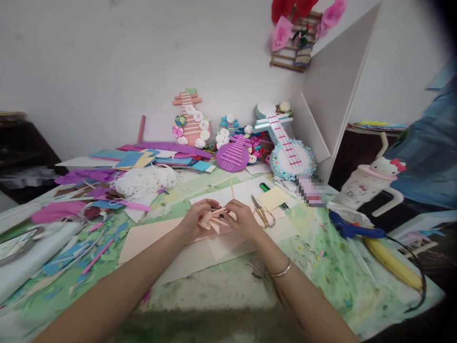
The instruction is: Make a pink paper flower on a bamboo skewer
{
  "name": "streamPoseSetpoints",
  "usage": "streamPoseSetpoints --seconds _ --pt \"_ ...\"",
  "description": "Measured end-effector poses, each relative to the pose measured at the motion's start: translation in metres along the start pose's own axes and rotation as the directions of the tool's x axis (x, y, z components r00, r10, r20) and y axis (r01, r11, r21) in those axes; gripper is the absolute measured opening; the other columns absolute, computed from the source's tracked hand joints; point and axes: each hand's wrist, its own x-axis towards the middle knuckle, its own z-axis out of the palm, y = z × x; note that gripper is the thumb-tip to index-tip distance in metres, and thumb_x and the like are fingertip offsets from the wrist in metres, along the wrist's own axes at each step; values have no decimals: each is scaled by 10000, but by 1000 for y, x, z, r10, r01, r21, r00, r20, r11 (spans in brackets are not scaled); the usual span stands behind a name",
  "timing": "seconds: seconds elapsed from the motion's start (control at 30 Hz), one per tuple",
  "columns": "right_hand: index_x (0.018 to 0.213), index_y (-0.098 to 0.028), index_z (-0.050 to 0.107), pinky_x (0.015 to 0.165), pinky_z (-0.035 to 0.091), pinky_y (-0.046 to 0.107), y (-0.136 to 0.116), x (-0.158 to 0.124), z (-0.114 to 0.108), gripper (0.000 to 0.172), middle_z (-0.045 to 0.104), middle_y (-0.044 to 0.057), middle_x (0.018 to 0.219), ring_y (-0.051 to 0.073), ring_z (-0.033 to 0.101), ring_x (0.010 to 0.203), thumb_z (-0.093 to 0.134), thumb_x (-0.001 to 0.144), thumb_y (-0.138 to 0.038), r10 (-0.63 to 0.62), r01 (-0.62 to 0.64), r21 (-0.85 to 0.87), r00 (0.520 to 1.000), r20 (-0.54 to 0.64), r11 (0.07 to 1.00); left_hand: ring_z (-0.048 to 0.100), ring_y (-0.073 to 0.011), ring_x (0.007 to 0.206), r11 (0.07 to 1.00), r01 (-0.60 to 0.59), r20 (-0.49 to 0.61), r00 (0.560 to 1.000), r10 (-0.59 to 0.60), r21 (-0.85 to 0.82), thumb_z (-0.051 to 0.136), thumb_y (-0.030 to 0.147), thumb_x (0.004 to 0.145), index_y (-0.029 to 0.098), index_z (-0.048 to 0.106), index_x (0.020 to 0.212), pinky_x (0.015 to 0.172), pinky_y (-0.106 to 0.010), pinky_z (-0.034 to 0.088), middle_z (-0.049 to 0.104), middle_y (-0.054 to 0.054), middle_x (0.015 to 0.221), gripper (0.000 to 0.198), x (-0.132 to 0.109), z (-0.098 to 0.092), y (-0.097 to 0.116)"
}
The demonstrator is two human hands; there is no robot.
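Note:
Both hands meet over the middle of the table around a pale pink paper flower [211, 220] with folded, petal-like layers. My left hand [194, 219] closes round its left side. On its right side, the fingers of my right hand [240, 215] pinch the layers. A thin wooden stick [232, 187] rises behind my right hand; whether it is held there I cannot tell. Beneath the hands lie pale pink paper sheets [150, 238] and white paper [210, 194]. Gold-handled scissors [264, 216] rest just right of my right hand.
A white string heap [148, 180] and coloured foam sheets [132, 157] lie back left. Decorated lute-shaped crafts [291, 152] lean along the wall. At right are a blue glue gun [352, 227], a banana [392, 262] and a tumbler [367, 186]. A person's blue clothing [424, 147] shows beyond.

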Motion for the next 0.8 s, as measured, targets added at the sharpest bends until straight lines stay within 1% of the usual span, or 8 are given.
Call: streamPoseSetpoints --seconds 0.17,0.27,0.33,0.4,0.47,0.53,0.67,0.8 --pt "804 -183 656 678 424 238 3 0 -3 131 603 30 752 127 563 715 546 797 -112 37 -40 -53 998 -55 998 580 -165 715 999 7 35 999 -8 46 501 125 569 109 644 782 644 -258 447 629 -50 767 256 0 -4 -2" --pt "786 -175 661 685 427 238 4 1 -9 136 618 35 769 125 574 720 555 783 -89 59 -63 -49 996 -72 997 561 -154 692 998 10 145 989 -20 68 494 108 550 114 652 762 645 -259 442 626 -43 742 264 3 -9 -1" --pt "778 -171 664 674 424 235 4 1 -12 132 620 35 768 123 572 710 564 773 -85 65 -69 -61 995 -72 996 553 -148 683 996 -19 243 970 -4 90 499 81 522 112 650 722 652 -257 438 618 -39 716 253 4 -11 0" --pt "765 -169 664 655 419 232 4 1 -15 122 620 34 762 120 565 691 572 765 -89 62 -67 -80 996 -71 995 561 -157 713 991 -59 296 955 22 118 519 59 505 109 644 669 665 -257 436 620 -44 728 213 5 -10 1" --pt "741 -167 658 638 414 228 3 1 -16 115 617 32 741 116 558 670 572 762 -94 56 -63 -94 996 -73 994 570 -164 748 987 -78 293 955 33 143 577 59 522 109 639 635 677 -256 434 629 -50 762 138 4 -8 2" --pt "719 -163 650 621 410 223 1 1 -18 113 610 29 715 112 553 649 568 761 -99 60 -67 -100 996 -72 993 572 -153 732 984 -75 259 965 32 159 661 92 548 112 644 640 682 -253 431 635 -44 753 96 4 -6 2" --pt "693 -156 643 608 405 222 1 1 -19 103 605 29 693 109 549 626 570 757 -121 77 -83 -110 995 -58 990 563 -118 640 979 -93 191 980 58 180 750 173 566 112 650 660 666 -242 419 631 -22 664 150 7 -9 -2" --pt "705 -163 652 630 401 231 6 0 -21 105 611 31 712 117 553 654 569 767 -146 61 -67 -116 996 -59 991 572 -119 620 979 -116 146 985 92 165 766 220 569 122 650 680 645 -245 424 642 -19 678 188 10 -13 -4"
